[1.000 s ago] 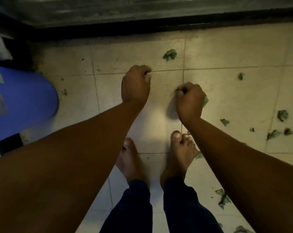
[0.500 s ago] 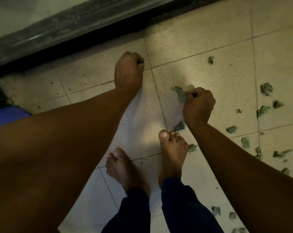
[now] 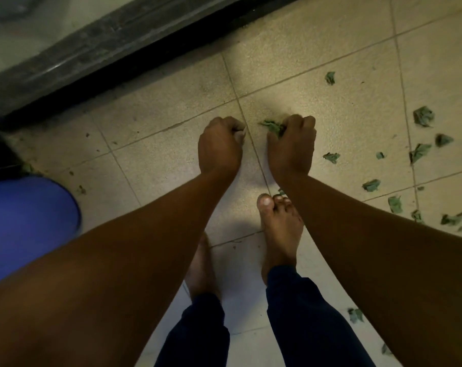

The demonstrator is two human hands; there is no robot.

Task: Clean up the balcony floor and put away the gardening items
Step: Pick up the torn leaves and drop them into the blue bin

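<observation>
Now my right hand is curled into a fist near the middle of the frame, and its fingers pinch a bunch of green leaves that sticks out on the left side of the fist. My left hand is just beside it, also curled with the fingers folded in; I cannot tell if it holds anything. Both hands hang over the beige tiled floor. Below them my bare right foot stands on a tile, the left foot partly hidden under my left forearm. More leaf scraps lie scattered over the tiles at the right of the frame. At the left edge a blue container stands on the floor, and a dark door track runs across the upper left.
</observation>
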